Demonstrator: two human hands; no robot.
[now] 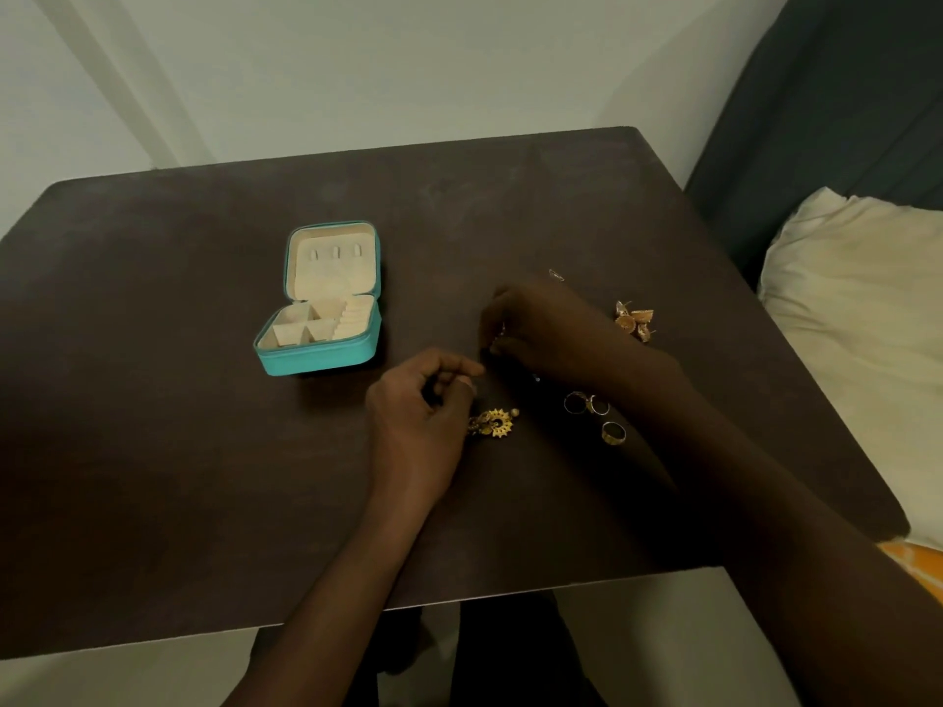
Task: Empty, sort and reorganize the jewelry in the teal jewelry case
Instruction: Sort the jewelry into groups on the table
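The teal jewelry case (320, 357) lies open on the dark table (153, 426), left of centre, and its cream compartments look empty. My left hand (418, 421) rests curled beside a gold sun-shaped earring (495, 423); whether it grips anything is unclear. My right hand (541, 331) hovers just beyond it, fingertips pinched on a small piece of jewelry that is mostly hidden. Three rings (594, 413) lie under my right forearm. A cluster of gold dome earrings (634, 320) sits farther right. A thin silver piece (556, 274) lies beyond my right hand.
A cream pillow (857, 324) and dark upholstery (816, 119) stand right of the table. A pale wall runs behind the table's far edge. An orange patch (913, 558) shows at the table's right front corner.
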